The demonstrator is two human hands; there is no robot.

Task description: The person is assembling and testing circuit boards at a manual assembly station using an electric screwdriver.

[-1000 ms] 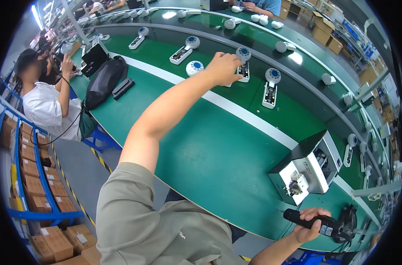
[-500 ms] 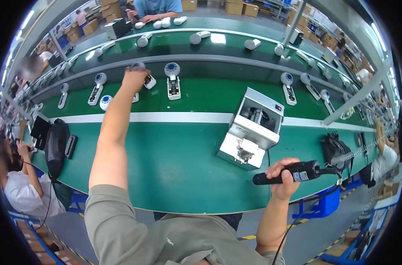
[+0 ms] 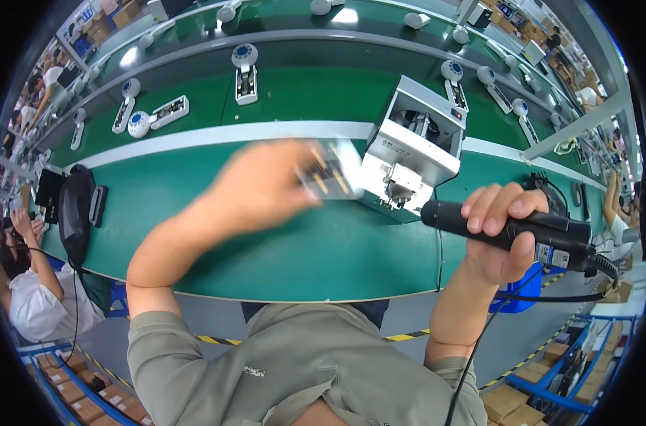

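Note:
My left hand is smeared by motion above the near worktop. It grips a white handheld device whose open casing shows a dark inside with gold-coloured strips; its round head is not distinguishable. A silver box-shaped screw feeder stands just right of that device. In my right hand is a black electric screwdriver, lying roughly level with fingers wrapped around its barrel. Its front end points left and appears close to the feeder's front outlet, though I cannot tell whether they touch.
Similar white devices with blue-ringed heads lie along the green conveyor beyond a white strip. A black bag lies at the left. The screwdriver's cable runs off to the right. A co-worker sits at far left.
My left hand has come back from the conveyor towards the feeder, carrying a white device. My right hand has raised the screwdriver nearer the feeder's front. The view has tilted downward.

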